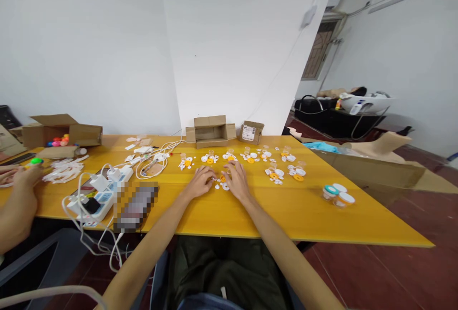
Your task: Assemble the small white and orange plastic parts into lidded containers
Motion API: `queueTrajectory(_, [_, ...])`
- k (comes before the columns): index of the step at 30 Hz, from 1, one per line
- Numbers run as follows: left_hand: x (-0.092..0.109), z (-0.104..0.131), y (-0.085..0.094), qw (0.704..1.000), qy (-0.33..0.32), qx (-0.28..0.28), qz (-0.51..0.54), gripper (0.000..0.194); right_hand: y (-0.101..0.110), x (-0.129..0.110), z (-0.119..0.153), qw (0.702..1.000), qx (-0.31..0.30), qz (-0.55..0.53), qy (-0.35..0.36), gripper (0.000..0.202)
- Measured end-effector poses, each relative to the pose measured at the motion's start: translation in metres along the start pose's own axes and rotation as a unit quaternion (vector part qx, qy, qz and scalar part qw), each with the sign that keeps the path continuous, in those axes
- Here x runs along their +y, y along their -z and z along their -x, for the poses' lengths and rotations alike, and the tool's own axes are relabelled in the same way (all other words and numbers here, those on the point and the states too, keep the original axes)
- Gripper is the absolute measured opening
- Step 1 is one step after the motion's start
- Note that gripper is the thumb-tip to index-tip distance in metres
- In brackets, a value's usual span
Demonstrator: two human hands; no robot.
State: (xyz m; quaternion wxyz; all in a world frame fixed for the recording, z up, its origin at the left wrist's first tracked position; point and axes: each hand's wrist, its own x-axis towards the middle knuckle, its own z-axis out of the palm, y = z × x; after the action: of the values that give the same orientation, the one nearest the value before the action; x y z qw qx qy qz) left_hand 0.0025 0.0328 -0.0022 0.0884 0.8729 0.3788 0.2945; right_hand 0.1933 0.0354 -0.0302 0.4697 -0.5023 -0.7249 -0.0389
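Note:
Both hands work close together over a small cluster of parts near the table's middle. My left hand (pixel 202 181) is closed, fingers bent and their tips at some small white pieces (pixel 217 186). Just across from it, my right hand (pixel 236 179) curls its fingers over the cluster, also closed; whatever lies in its grasp is too small or hidden to name. Between the hands show an orange ring (pixel 223 178) and a white disc (pixel 225 186). Similar groups of clear cups, orange rings and white discs (pixel 279 173) lie behind and to the right.
Open cardboard boxes (pixel 211 139) stand along the wall. On the left are a power strip (pixel 107 198) with white cables, a pixelated phone-like device (pixel 136 207) and another person's hand (pixel 26 176). Lidded jars (pixel 344 199) stand at the right, before the table edge.

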Motion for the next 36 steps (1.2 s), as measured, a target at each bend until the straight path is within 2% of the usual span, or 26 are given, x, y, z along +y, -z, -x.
queueTrajectory(6, [-0.003,-0.001,-0.001,1.0,0.008,0.018,0.007,0.015,0.013,-0.008,0.009,0.997,-0.046,0.008,0.069,0.016])
queueTrajectory(17, [-0.003,-0.002,0.003,0.997,0.037,0.067,-0.006,0.018,0.02,-0.005,0.011,0.992,-0.101,0.028,0.064,0.017])
queueTrajectory(21, [-0.005,-0.003,0.003,0.997,0.046,0.056,-0.011,0.015,0.02,-0.006,0.01,0.992,-0.107,0.031,0.066,0.017])
queueTrajectory(26, [-0.005,-0.003,0.002,0.998,0.053,0.026,-0.012,0.013,0.021,-0.007,0.01,0.994,-0.082,0.015,0.069,0.021])
queueTrajectory(33, [-0.005,-0.003,0.001,0.996,0.068,0.053,0.005,0.009,0.026,-0.001,0.008,1.0,0.001,0.003,0.014,0.022])
queueTrajectory(36, [-0.002,-0.004,0.002,0.996,0.073,0.059,0.009,0.01,0.026,0.005,0.007,0.999,0.017,0.024,-0.019,0.021])
